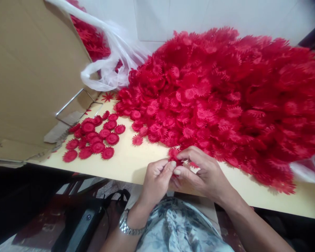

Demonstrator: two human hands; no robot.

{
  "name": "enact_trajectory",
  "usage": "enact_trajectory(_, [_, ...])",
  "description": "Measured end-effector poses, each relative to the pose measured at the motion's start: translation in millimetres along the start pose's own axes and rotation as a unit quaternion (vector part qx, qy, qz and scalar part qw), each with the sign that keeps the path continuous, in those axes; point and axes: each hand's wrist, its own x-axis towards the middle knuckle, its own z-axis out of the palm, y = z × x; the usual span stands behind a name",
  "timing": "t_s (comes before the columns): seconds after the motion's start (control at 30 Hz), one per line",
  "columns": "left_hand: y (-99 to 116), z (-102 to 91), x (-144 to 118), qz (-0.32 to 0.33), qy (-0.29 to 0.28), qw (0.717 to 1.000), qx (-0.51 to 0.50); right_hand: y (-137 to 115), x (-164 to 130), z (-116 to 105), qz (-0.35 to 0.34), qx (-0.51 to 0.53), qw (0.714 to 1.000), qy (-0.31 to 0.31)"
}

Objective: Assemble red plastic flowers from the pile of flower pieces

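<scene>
My left hand [157,178] and my right hand [199,171] meet at the front edge of the table, both closed in a pinch. Between their fingertips is a red fringed flower piece [174,153], largely covered by the fingers. Just beyond the hands rises a big heap of loose red fringed flower pieces [199,94]. To the left, a small group of thicker, round red flower pieces [97,145] lies on the pale yellow tabletop [131,164].
A large cardboard box [34,77] stands at the left, with a bent metal wire frame [68,103] beside it. A white plastic bag [107,70] with more red pieces is behind. Another clear plastic bag [308,171] lies at the right. Below the table sits a black bag [81,220].
</scene>
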Motion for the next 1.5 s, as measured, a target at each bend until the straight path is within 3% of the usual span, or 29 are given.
enact_trajectory(0.1, [2, -0.4, -2, -0.012, -0.031, 0.999, -0.013, 0, 1, 0, 0.058, 0.121, 0.990, -0.047])
enact_trajectory(0.17, [4, -0.2, -5, -0.023, -0.049, 0.998, -0.022, 0, 1, 1, 0.110, 0.234, 0.963, -0.075])
enact_trajectory(0.27, [8, 0.2, -7, -0.001, -0.047, 0.998, 0.035, 1, 1, 4, 0.136, 0.302, 0.942, -0.049])
enact_trajectory(0.4, [10, 0.4, -6, 0.011, -0.044, 0.995, 0.090, 4, 0, 7, 0.140, 0.308, 0.941, -0.014])
enact_trajectory(0.53, [10, 3.5, -3, -0.017, 0.012, 0.993, 0.120, 7, -3, 6, 0.123, 0.246, 0.961, -0.014])
enact_trajectory(0.67, [11, 7.6, -1, -0.012, 0.073, 0.983, 0.169, 4, -7, 2, 0.087, 0.149, 0.985, -0.024])
enact_trajectory(0.8, [11, 7.2, -2, 0.023, 0.094, 0.974, 0.206, 0, -10, 2, 0.076, 0.115, 0.989, -0.053])
enact_trajectory(0.9, [9, 4.1, -2, 0.023, 0.070, 0.975, 0.211, 2, -10, 6, 0.109, 0.137, 0.984, -0.032])
enact_trajectory(1.07, [8, 0.3, -3, -0.005, -0.028, 0.986, 0.164, 13, -8, 8, 0.131, 0.253, 0.958, 0.003])
enact_trajectory(1.23, [9, 2.0, -6, 0.036, -0.029, 0.977, 0.208, 15, -4, 7, 0.165, 0.284, 0.936, 0.128])
enact_trajectory(1.5, [20, 2.0, -7, -0.005, -0.025, 0.990, 0.140, 14, 4, 1, 0.181, 0.315, 0.922, 0.137])
